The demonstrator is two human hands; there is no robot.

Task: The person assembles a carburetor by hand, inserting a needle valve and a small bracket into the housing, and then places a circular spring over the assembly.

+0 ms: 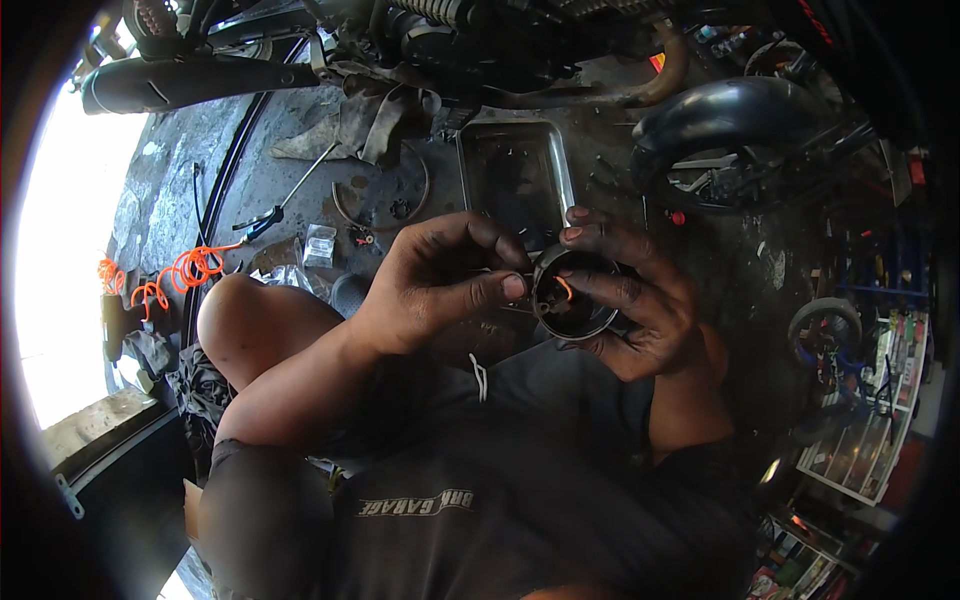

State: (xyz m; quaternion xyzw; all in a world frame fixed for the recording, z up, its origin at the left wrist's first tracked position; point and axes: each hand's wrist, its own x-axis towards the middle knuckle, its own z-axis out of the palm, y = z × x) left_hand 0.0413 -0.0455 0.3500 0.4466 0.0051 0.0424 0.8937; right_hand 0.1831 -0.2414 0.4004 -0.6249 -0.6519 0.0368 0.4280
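Note:
In front of my chest, my right hand (645, 310) grips a dark, round, cup-shaped metal housing (580, 322), its open side turned up toward me. A short orange wire (564, 289) curves inside the cup. The right index finger reaches into the opening, while other fingers wrap the outer wall. At the housing's left rim, my left hand (425, 285) has thumb and index finger closed in a pinch. Something thin seems to lie between those fingertips, too small to name. Both hands are smudged with dark grease.
A rectangular metal tray (568, 165) lies on the floor beyond my hands. Above it hangs a motorcycle's underside with its exhaust muffler (200, 88). A loose tyre (740, 115) is at right. On the left lies a blow gun (262, 224) with an orange coiled hose (190, 268).

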